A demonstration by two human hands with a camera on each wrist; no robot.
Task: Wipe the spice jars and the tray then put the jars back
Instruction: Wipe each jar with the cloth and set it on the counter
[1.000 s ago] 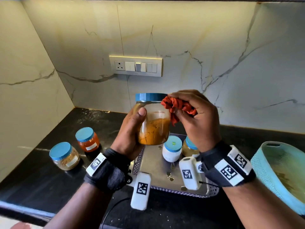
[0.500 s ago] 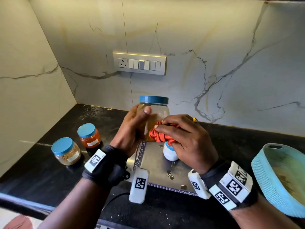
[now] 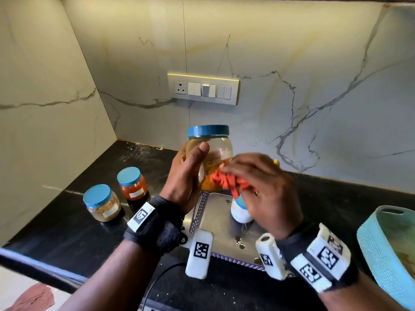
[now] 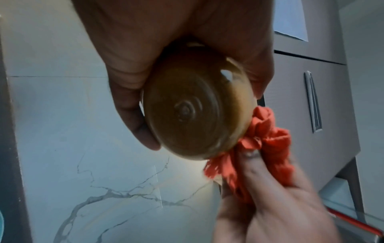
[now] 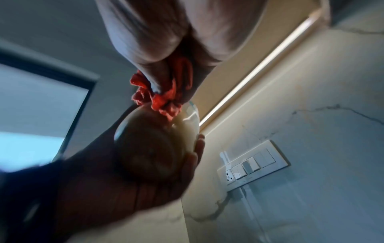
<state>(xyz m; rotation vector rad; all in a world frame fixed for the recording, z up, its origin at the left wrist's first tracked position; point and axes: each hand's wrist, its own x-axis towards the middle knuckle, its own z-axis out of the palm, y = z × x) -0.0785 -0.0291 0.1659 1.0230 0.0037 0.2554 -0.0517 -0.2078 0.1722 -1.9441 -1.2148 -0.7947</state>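
My left hand point(image 3: 186, 176) grips a clear jar of yellow spice point(image 3: 215, 151) with a blue lid, held upright above the steel tray point(image 3: 222, 227). My right hand point(image 3: 258, 182) holds a bunched orange cloth point(image 3: 229, 181) against the jar's lower side. From below, the jar's base point(image 4: 193, 106) shows with the cloth point(image 4: 264, 139) at its edge; the right wrist view shows cloth point(image 5: 164, 98) on the jar point(image 5: 153, 144). A white jar point(image 3: 240, 214) stands on the tray, partly behind my right hand. Two blue-lidded jars, one orange point(image 3: 132, 182) and one tan point(image 3: 102, 202), stand on the counter at left.
The black counter point(image 3: 67, 232) runs into a corner of marble walls, with a switch panel point(image 3: 203, 88) on the back wall. A light-blue basket point(image 3: 390, 254) sits at the right edge. A black cable point(image 3: 157, 279) lies near the counter's front.
The cloth in my right hand has moved from beside the jar's lid down to its lower side. The jar stays raised in my left hand.
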